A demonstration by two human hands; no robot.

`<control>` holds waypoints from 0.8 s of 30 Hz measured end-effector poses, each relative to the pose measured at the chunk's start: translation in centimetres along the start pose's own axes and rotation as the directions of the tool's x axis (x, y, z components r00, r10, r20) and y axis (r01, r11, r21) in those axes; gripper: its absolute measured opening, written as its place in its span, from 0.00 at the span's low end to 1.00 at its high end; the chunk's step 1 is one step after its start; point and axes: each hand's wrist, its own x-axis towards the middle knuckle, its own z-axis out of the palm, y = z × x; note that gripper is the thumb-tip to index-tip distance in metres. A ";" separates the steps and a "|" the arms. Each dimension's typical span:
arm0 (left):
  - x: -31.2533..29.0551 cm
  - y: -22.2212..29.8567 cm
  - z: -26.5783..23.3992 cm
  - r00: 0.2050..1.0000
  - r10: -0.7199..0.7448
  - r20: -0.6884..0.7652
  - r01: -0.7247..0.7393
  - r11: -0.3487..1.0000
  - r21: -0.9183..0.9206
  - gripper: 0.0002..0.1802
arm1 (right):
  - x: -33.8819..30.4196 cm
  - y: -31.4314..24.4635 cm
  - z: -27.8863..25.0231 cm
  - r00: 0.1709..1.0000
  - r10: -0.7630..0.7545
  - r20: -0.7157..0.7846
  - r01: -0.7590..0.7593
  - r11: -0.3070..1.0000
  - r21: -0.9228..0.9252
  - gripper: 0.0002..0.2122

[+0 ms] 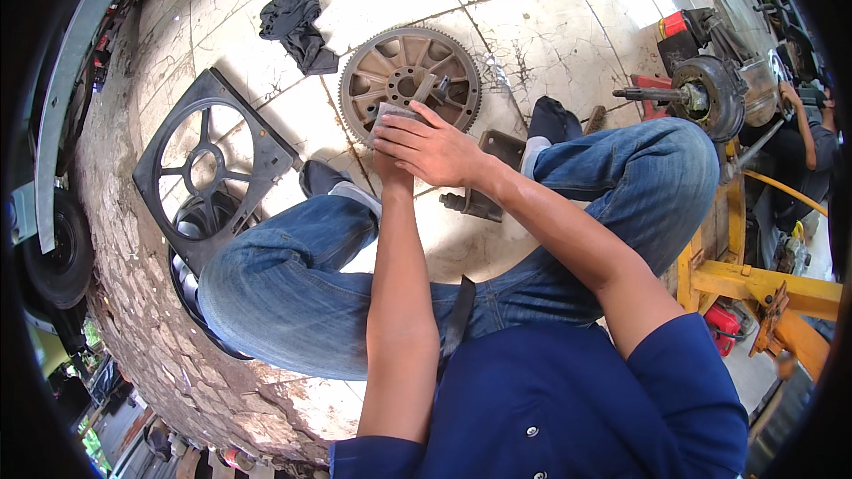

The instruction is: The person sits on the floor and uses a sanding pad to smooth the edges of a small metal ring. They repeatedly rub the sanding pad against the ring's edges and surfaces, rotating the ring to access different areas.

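Head-worn fisheye, looking steeply down, close over lap and floor [550, 27] (edges bent)

Blue snap-buttoned shirt [568, 408], blue jeans [293, 284], dark shoes [321, 177].

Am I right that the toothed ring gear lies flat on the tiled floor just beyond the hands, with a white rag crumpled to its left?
Not quite: the rag is black, not white. The head view shows it crumpled on the tiled floor to the left of the toothed ring gear, which does lie flat just beyond the right hand and the left hand.
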 end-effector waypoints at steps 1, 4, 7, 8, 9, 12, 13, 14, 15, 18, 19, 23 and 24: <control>0.4 0.0 0.0 0.976 -0.060 0.210 0.092 0.985 -0.146 0.25 | 0.1 0.0 -0.2 1.000 -0.005 0.016 0.004 0.999 0.041 0.22; 0.6 0.9 -2.0 0.930 -0.164 0.329 0.309 0.834 -0.458 0.23 | -0.6 1.6 -0.6 0.998 0.064 0.013 -0.063 0.998 -0.030 0.22; 1.3 2.4 -7.3 0.921 -0.332 0.201 0.375 0.626 -0.684 0.18 | -0.6 3.8 -1.8 0.964 0.267 -0.015 -0.267 0.953 -0.142 0.22; 1.4 2.3 -7.3 0.933 -0.320 0.164 0.340 0.641 -0.688 0.18 | -0.6 3.8 -1.7 0.959 0.283 -0.013 -0.282 0.947 -0.154 0.21; 1.3 2.2 -7.0 0.943 -0.307 0.128 0.307 0.656 -0.689 0.19 | -0.5 3.5 -1.8 0.954 0.300 -0.009 -0.297 0.941 -0.164 0.20; 0.5 1.4 -4.7 0.946 -0.279 -0.166 0.057 0.646 -0.761 0.19 | 0.0 1.1 -1.1 0.982 0.190 -0.007 -0.190 0.980 -0.051 0.22; 0.5 1.2 -4.4 0.918 -0.269 -0.291 -0.061 0.630 -0.775 0.19 | 0.1 0.2 -0.9 0.988 0.150 0.030 -0.151 0.988 0.028 0.22; 0.5 1.1 -4.0 0.925 -0.290 -0.244 -0.028 0.591 -0.806 0.20 | 0.1 -0.3 -0.8 0.992 0.106 0.062 -0.112 0.988 0.108 0.22; 0.4 1.1 -4.0 0.931 -0.309 -0.193 0.011 0.552 -0.834 0.20 | 0.1 0.2 -0.9 0.996 0.072 0.046 -0.075 0.994 0.074 0.22; 1.1 2.1 -6.7 0.940 -0.296 0.172 0.330 0.650 -0.684 0.21 | -0.6 4.0 -1.2 0.984 0.166 -0.061 -0.175 0.969 -0.176 0.21; 1.0 2.1 -6.9 0.942 -0.296 0.157 0.320 0.653 -0.687 0.21 | -0.7 4.6 -1.6 0.955 0.297 -0.024 -0.296 0.938 -0.178 0.21; 0.9 2.1 -6.2 0.961 -0.268 0.070 0.243 0.694 -0.677 0.20 | -1.1 3.6 -1.4 0.939 0.340 -0.051 -0.343 0.915 -0.214 0.22; 0.8 1.8 -5.3 0.963 -0.261 0.064 0.234 0.696 -0.679 0.20 | -0.9 2.5 -1.1 0.962 0.273 -0.016 -0.273 0.953 -0.134 0.22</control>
